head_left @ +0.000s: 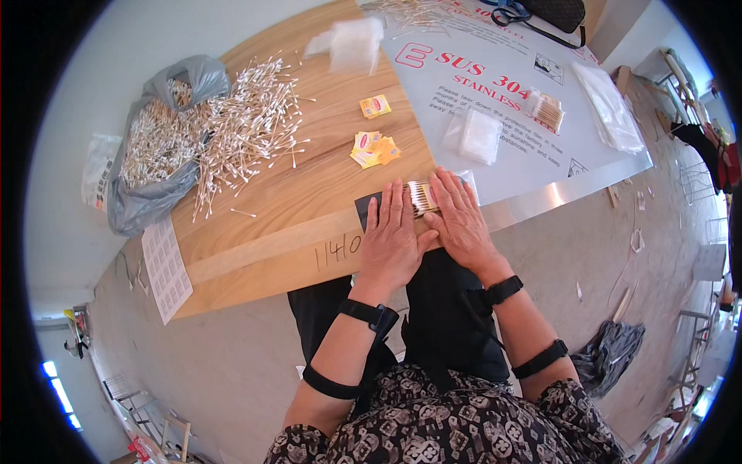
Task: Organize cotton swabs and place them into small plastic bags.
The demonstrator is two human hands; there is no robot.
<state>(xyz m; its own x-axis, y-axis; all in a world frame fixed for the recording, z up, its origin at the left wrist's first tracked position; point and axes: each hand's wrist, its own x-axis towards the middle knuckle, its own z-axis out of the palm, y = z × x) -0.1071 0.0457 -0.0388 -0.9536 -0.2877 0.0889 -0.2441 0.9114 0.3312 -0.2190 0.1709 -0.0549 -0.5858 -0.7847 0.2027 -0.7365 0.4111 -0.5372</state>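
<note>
The left hand (391,241) and right hand (461,220) lie flat — fingers straight, grips unclenched — with swabs (420,198) showing between them.

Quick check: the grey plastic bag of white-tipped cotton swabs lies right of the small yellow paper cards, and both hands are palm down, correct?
Not right: the head view shows the grey plastic bag of white-tipped cotton swabs left of the small yellow paper cards. The left hand and right hand are indeed palm down.
</note>
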